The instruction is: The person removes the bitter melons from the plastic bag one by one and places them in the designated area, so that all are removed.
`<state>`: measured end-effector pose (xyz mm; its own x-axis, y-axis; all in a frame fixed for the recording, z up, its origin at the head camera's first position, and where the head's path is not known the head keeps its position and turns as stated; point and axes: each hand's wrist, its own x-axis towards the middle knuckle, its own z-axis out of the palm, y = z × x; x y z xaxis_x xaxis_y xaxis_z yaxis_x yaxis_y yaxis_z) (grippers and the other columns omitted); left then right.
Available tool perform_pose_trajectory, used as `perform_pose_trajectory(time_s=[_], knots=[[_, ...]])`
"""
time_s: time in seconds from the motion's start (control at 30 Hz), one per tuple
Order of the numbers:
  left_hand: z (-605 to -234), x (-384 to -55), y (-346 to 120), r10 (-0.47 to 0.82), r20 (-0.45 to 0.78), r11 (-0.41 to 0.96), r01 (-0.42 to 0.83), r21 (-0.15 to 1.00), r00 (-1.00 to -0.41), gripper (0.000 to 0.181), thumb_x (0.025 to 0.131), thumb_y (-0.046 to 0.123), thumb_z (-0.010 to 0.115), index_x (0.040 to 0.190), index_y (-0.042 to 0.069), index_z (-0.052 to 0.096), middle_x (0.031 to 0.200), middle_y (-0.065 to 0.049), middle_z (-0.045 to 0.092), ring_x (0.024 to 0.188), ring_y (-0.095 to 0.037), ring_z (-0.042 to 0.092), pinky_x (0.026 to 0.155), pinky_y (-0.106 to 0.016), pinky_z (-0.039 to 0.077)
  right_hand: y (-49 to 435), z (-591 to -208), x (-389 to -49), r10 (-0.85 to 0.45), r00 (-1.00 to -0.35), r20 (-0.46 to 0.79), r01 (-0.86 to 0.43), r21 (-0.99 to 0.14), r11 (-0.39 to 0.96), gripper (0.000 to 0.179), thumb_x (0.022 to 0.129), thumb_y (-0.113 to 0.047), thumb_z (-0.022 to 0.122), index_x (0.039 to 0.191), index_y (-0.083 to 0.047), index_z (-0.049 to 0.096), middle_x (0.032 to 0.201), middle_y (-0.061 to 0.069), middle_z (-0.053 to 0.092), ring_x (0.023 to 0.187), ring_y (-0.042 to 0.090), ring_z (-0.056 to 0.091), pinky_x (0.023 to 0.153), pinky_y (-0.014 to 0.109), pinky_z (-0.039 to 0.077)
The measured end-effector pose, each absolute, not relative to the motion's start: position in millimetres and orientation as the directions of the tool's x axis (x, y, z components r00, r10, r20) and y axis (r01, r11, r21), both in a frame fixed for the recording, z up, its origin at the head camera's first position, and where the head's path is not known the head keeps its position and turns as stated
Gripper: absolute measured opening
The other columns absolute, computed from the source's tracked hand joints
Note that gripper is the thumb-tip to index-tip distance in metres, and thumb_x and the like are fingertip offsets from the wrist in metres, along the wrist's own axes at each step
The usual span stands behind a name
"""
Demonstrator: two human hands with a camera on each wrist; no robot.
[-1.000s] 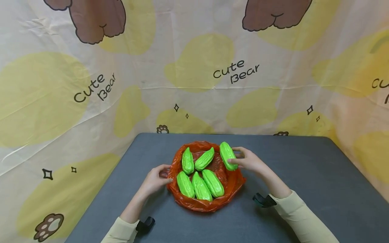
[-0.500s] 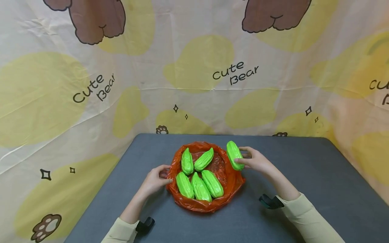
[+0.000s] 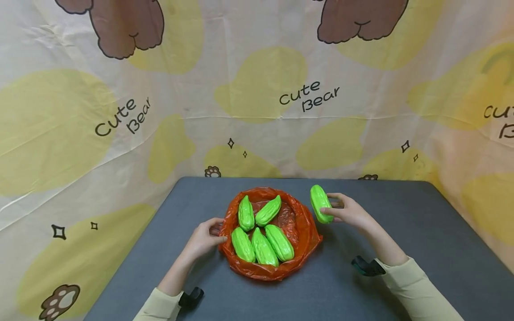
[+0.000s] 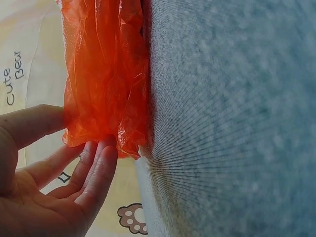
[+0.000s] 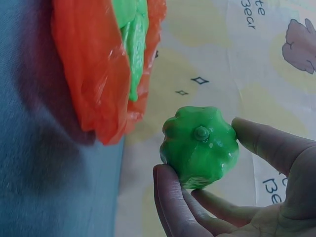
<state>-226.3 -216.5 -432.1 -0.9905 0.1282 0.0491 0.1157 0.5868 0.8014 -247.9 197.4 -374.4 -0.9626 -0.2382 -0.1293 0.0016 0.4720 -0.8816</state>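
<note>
My right hand (image 3: pixel 351 211) holds a bright green bitter melon (image 3: pixel 319 200) in the air, right of the red plastic bag (image 3: pixel 305 252). In the right wrist view the ribbed bitter melon (image 5: pixel 200 143) points its stem nub at the camera, with thumb and fingers on opposite sides. The bag's rim is rolled open, and several more bitter melons (image 3: pixel 265 247) lie inside. At the bag's left edge, my left hand (image 3: pixel 204 238) holds the side. The left wrist view has the thumb and fingertips around a corner of the crinkled bag (image 4: pixel 106 74).
The bag sits on a dark grey table (image 3: pixel 257 303), with bare tabletop around it. A cloth backdrop (image 3: pixel 257 89) printed with bears and yellow patches hangs behind the table's far edge. Each wrist wears a black camera mount (image 3: pixel 367 266).
My right hand has carried the bitter melon rightward, from over the bag's right rim to beyond it. My left hand stays at the bag's left side.
</note>
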Motion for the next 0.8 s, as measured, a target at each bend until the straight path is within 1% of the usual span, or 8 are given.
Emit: perform_pose_trajectory(time_s=[0.17, 0.43, 0.8], knots=[[-433, -226, -216, 0.122, 0.037, 0.588, 0.102, 0.802, -0.992, 0.049, 0.078, 0.008, 0.075, 0.124, 0.005, 0.06, 0.104, -0.011, 0.066, 0.091, -0.022, 0.064, 0.072, -0.032, 0.051, 208, -376, -247, -0.223, -0.965, -0.135, 0.011, -0.876, 0.482, 0.08, 0.09, -0.035, 0.064, 0.146, 0.004, 0.024, 0.136, 0.033, 0.044, 0.113, 0.034, 0.058, 0.091, 0.046, 0.049], [-431, -227, -215, 0.127, 0.045, 0.587, 0.112, 0.801, -0.991, 0.049, 0.077, 0.009, 0.075, 0.123, 0.003, 0.06, 0.103, -0.011, 0.066, 0.091, -0.024, 0.065, 0.072, -0.033, 0.052, 223, -378, -249, -0.204, -0.966, -0.155, 0.029, -0.857, 0.514, 0.082, 0.09, -0.038, 0.062, 0.147, 0.005, 0.021, 0.137, 0.034, 0.042, 0.113, 0.034, 0.057, 0.091, 0.045, 0.05], [-431, -227, -215, 0.133, 0.043, 0.593, 0.114, 0.797, -0.99, 0.049, 0.078, 0.009, 0.075, 0.123, 0.003, 0.06, 0.104, -0.011, 0.066, 0.091, -0.023, 0.065, 0.072, -0.033, 0.052, 238, -382, -251, -0.174, -0.968, -0.182, 0.065, -0.847, 0.528, 0.084, 0.091, -0.039, 0.06, 0.147, 0.006, 0.018, 0.138, 0.036, 0.039, 0.116, 0.037, 0.054, 0.092, 0.047, 0.048]])
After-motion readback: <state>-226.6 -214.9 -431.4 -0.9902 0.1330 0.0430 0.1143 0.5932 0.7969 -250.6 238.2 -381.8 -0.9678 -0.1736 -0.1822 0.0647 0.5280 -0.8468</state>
